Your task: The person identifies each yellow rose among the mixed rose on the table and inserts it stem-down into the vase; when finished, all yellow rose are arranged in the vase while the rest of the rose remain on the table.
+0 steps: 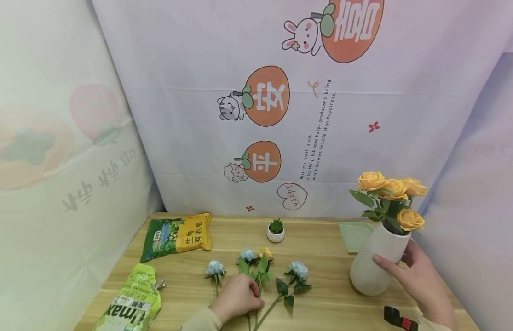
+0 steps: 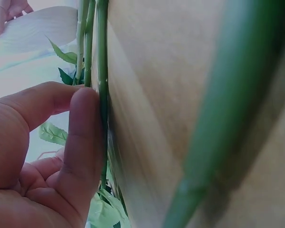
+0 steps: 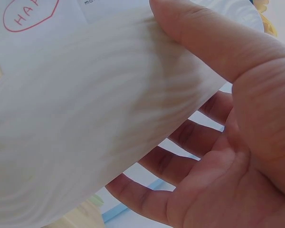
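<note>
My right hand (image 1: 426,282) grips a white vase (image 1: 372,266), which leans to the right. In the right wrist view the thumb lies across its ribbed side (image 3: 85,109) and the fingers curl behind it. Several yellow roses (image 1: 393,188) with green leaves stand in the vase. My left hand (image 1: 237,296) is low over the table, thumb and index finger pinching green flower stems (image 2: 88,42). Around it lie a blue flower (image 1: 216,267) at the left, a blue one (image 1: 247,255) beside a yellow one (image 1: 265,253) in the middle, and a blue flower (image 1: 298,270) at the right.
A green and yellow bag (image 1: 177,235) lies at the back left, with a lime-green pouch (image 1: 134,299) in front. A small potted succulent (image 1: 275,231) stands at the back. Behind the vase is a pale green sheet (image 1: 351,236); a black and red object (image 1: 399,318) lies front right.
</note>
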Motion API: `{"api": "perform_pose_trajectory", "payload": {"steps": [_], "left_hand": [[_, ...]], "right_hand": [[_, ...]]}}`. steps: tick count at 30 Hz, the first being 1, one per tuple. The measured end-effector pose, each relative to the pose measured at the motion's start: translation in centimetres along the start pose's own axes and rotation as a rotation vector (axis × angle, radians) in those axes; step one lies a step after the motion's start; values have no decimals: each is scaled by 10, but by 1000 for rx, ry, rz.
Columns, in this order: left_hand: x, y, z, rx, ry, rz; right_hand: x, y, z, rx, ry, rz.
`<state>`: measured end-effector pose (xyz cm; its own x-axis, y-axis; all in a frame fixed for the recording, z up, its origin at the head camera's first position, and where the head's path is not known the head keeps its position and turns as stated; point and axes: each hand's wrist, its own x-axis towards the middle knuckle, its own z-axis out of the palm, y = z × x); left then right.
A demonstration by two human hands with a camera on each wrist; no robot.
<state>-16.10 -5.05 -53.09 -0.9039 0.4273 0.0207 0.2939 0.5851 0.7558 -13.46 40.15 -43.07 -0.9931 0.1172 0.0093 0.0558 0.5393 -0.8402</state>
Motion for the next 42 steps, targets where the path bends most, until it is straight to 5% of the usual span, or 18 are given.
{"api": "perform_pose_trajectory", "payload": {"steps": [22,42], "left_hand": [[-3,2,-1,-401,-67,-236],[12,17,-6,-440,-111,-193]], "right_hand": [[0,-2,-2,-20,-11,23],[0,-1,-1,-13,-5,15]]}}
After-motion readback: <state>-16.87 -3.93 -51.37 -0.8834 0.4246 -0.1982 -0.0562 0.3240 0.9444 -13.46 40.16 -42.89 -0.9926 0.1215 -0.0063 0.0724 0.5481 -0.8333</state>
